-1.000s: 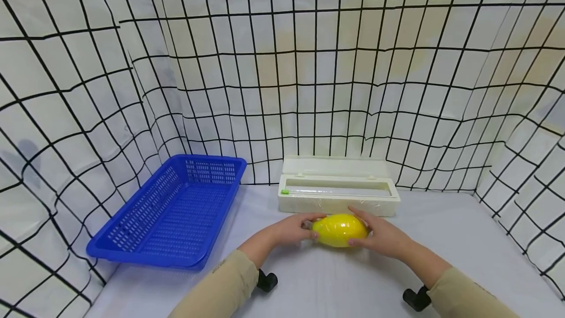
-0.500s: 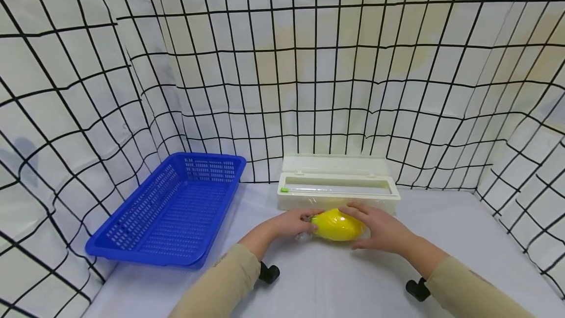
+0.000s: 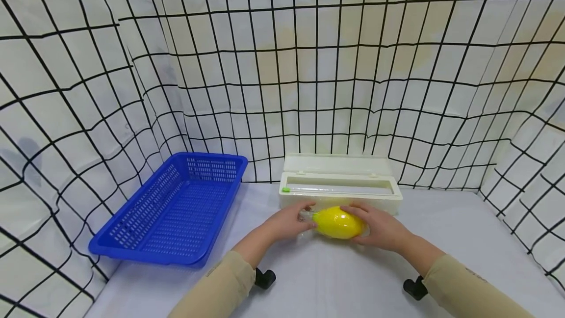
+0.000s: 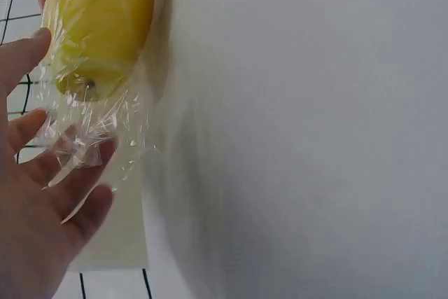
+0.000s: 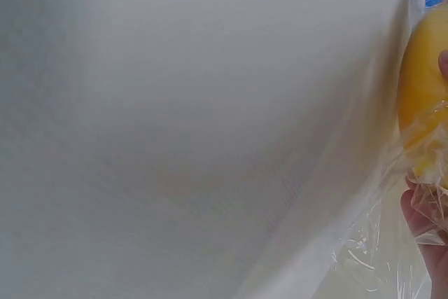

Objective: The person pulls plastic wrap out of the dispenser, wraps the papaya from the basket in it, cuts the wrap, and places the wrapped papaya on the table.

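Observation:
A yellow oval fruit point(image 3: 337, 223) is wrapped in clear cling film, held between both hands in front of the white dispenser. At its left end, my left hand point(image 3: 289, 221) holds the bunched film point(image 4: 87, 134), with the thumb against the fruit's side in the left wrist view. My right hand point(image 3: 380, 226) grips the right end, fingers over the top and thumb low at the front. Film also hangs in loose folds around the fruit point(image 5: 420, 75) in the right wrist view, where only part of the right hand point(image 5: 428, 229) shows at the edge.
Just behind the hands stands a white cling film dispenser point(image 3: 293, 201), lid raised, with a green slider point(image 3: 286, 190) on its track. A blue mesh basket point(image 3: 145, 257) is at the left on the white table point(image 3: 335, 283). Black-gridded white walls point(image 3: 326, 72) enclose the table.
The right hand has come off the fruit's right end and closed back over its top. The left fingers have shifted on the bunched film. The fruit has moved slightly away toward the dispenser.

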Tool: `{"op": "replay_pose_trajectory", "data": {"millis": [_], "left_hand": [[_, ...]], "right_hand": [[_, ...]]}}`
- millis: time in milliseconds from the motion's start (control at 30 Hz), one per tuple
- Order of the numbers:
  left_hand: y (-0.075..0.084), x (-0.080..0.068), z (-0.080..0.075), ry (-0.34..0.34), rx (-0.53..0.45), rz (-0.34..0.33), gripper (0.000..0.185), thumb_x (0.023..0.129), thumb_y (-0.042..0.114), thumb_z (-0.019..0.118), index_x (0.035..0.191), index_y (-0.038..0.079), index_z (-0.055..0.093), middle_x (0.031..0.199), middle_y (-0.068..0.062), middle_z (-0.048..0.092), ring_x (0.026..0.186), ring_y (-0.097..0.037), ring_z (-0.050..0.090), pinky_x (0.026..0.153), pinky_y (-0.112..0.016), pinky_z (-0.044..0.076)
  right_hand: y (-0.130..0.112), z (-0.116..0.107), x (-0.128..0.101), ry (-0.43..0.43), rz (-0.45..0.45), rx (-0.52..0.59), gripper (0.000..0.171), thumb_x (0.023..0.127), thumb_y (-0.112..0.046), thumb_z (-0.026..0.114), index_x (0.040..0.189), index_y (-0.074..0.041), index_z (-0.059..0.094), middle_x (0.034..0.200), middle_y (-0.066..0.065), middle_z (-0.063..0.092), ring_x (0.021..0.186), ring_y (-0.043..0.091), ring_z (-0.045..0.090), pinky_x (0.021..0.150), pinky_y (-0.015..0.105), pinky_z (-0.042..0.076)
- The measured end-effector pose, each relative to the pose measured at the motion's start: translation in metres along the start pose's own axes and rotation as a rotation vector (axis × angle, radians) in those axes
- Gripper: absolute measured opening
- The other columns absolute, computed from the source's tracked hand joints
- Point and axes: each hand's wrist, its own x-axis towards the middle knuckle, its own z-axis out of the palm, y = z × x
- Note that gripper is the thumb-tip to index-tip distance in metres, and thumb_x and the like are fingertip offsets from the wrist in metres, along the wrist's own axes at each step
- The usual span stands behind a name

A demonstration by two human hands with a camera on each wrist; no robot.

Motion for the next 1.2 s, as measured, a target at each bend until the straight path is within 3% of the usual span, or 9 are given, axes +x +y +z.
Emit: {"op": "replay_pose_trajectory", "data": {"millis": [100,200,333,467,733,833,1067,1200], "left_hand": [[0.008,-0.005,-0.002,0.074,0.136,0.055,0.075,0.086,0.055,0.07,0.151,0.034,0.038,0.151,0.001,0.043,0.133,-0.025,0.046,0.106,-0.051,0.041],[0.016,-0.006,-0.003,0.123,0.238,0.163,0.082,0.083,0.053,0.075,0.153,0.039,0.034,0.154,0.002,0.038,0.137,-0.026,0.042,0.107,-0.052,0.04],[0.024,-0.006,-0.001,0.111,0.31,0.284,0.085,0.081,0.049,0.079,0.152,0.041,0.034,0.153,0.004,0.04,0.135,-0.024,0.044,0.107,-0.049,0.041],[0.028,-0.008,0.003,0.081,0.343,0.332,0.078,0.084,0.041,0.079,0.15,0.038,0.039,0.151,0.004,0.044,0.131,-0.021,0.05,0.104,-0.043,0.045],[0.034,-0.009,0.0,0.078,0.266,0.356,0.07,0.087,0.033,0.077,0.148,0.036,0.043,0.146,0.008,0.049,0.131,-0.015,0.049,0.105,-0.038,0.044],[0.036,-0.009,-0.003,0.067,0.215,0.35,0.071,0.087,0.033,0.077,0.149,0.037,0.042,0.147,0.01,0.048,0.132,-0.014,0.047,0.107,-0.037,0.043],[0.037,-0.006,-0.006,0.044,0.099,0.286,0.071,0.088,0.036,0.076,0.149,0.042,0.039,0.144,0.012,0.05,0.112,-0.011,0.054,0.091,-0.03,0.05],[0.039,-0.005,-0.011,0.045,0.003,0.222,0.069,0.087,0.04,0.076,0.146,0.046,0.041,0.139,0.012,0.054,0.103,-0.014,0.057,0.083,-0.03,0.05]], "right_hand": [[-0.001,-0.002,-0.001,0.002,0.028,0.037,0.078,0.076,-0.032,0.086,0.145,-0.029,0.049,0.144,0.003,0.049,0.119,0.029,0.056,0.098,0.052,0.048],[-0.002,-0.005,-0.003,0.009,0.033,0.066,0.079,0.076,-0.031,0.086,0.146,-0.03,0.049,0.144,0.002,0.049,0.119,0.028,0.057,0.098,0.053,0.048],[-0.005,-0.01,-0.005,0.021,0.048,0.12,0.079,0.076,-0.031,0.087,0.146,-0.031,0.049,0.143,0.002,0.051,0.12,0.027,0.057,0.097,0.053,0.048],[-0.008,-0.015,-0.007,0.023,0.074,0.158,0.079,0.076,-0.035,0.086,0.145,-0.032,0.048,0.141,0.002,0.053,0.12,0.027,0.056,0.097,0.053,0.049],[-0.012,-0.028,-0.016,0.043,0.074,0.185,0.081,0.078,-0.035,0.084,0.148,-0.029,0.045,0.145,0.001,0.051,0.124,0.026,0.054,0.097,0.051,0.049],[-0.011,-0.032,-0.02,0.064,0.068,0.194,0.085,0.077,-0.035,0.086,0.15,-0.029,0.043,0.147,0.002,0.049,0.118,0.023,0.055,0.092,0.049,0.052],[-0.009,-0.039,-0.026,0.108,0.057,0.108,0.083,0.077,-0.036,0.086,0.149,-0.03,0.044,0.144,0.003,0.051,0.107,0.019,0.06,0.083,0.038,0.057],[-0.007,-0.043,-0.026,0.16,0.056,0.131,0.075,0.078,-0.029,0.085,0.145,-0.026,0.051,0.14,0.001,0.056,0.1,0.014,0.061,0.078,0.028,0.056]]}}
